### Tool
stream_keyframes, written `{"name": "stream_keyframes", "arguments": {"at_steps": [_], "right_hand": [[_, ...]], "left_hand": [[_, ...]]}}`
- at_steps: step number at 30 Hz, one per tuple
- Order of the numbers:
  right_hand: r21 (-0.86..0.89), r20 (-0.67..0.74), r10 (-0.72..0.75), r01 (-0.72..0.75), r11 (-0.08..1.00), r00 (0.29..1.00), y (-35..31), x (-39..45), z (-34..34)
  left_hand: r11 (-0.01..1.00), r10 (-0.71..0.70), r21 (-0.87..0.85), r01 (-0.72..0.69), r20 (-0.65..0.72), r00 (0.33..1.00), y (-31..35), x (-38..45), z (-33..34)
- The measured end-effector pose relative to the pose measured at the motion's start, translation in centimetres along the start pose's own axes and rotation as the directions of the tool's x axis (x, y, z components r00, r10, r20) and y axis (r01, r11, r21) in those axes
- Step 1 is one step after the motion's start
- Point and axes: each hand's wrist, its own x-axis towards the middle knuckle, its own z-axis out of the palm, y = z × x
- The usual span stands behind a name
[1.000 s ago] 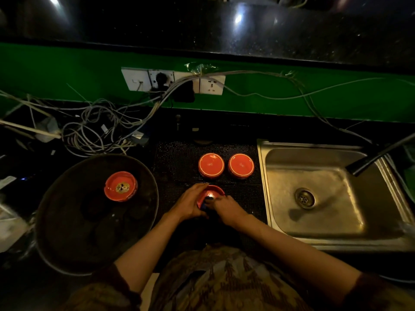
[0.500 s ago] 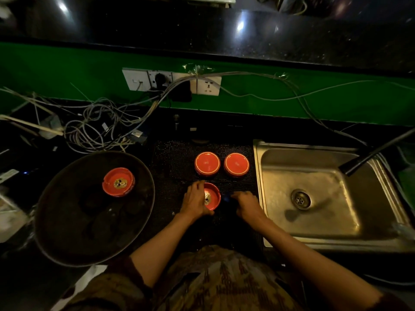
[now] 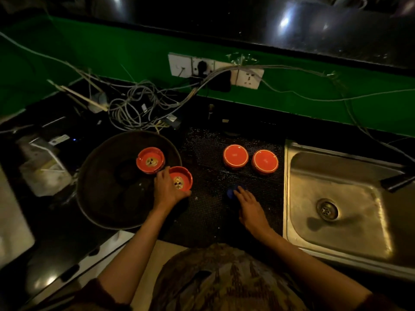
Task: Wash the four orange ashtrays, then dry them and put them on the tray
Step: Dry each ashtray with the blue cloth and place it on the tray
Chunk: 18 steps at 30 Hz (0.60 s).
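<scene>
My left hand (image 3: 167,189) grips an upright orange ashtray (image 3: 182,180) at the right rim of the round dark tray (image 3: 107,194). Another upright orange ashtray (image 3: 150,160) sits on the tray just behind it. Two more orange ashtrays, one (image 3: 235,156) beside the other (image 3: 265,161), lie upside down on the black mat (image 3: 213,209). My right hand (image 3: 249,207) rests on the mat with straight fingers touching a blue cloth (image 3: 232,191).
A steel sink (image 3: 336,198) with a drain lies to the right, a dark tap spout (image 3: 395,181) over it. Tangled cables (image 3: 139,106) and a socket strip (image 3: 213,68) run along the green wall. Clutter sits on the counter at far left.
My left hand carried the ashtray left from the mat's middle to the tray's rim. My right hand let go of it and moved down onto the blue cloth.
</scene>
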Motion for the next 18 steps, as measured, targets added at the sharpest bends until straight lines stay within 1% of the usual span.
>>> {"name": "stream_keyframes", "arguments": {"at_steps": [2, 5, 8, 14, 18], "right_hand": [[-0.017, 0.016, -0.017, 0.017, 1.000, 1.000, 0.3, 0.0, -0.1], [-0.017, 0.020, -0.024, 0.024, 1.000, 1.000, 0.7, 0.2, 0.1], [-0.002, -0.012, -0.026, 0.026, 1.000, 1.000, 0.6, 0.4, 0.3], [-0.014, -0.037, -0.023, 0.023, 1.000, 0.999, 0.4, 0.5, 0.6], [-0.034, -0.015, -0.042, 0.042, 0.999, 0.999, 0.5, 0.6, 0.3]], "left_hand": [[0.998, -0.067, -0.007, 0.067, -0.042, 0.997, -2.0, -0.1, -1.3], [0.989, -0.135, 0.040, 0.139, -0.090, 0.987, -4.8, -0.5, -2.9], [0.977, -0.196, 0.061, 0.205, -0.118, 0.973, -6.9, -0.6, -4.3], [0.935, -0.351, -0.037, 0.351, -0.206, 0.913, -9.2, 1.6, -7.0], [0.926, -0.378, -0.089, 0.368, -0.201, 0.904, -10.1, 4.3, -8.2]]}}
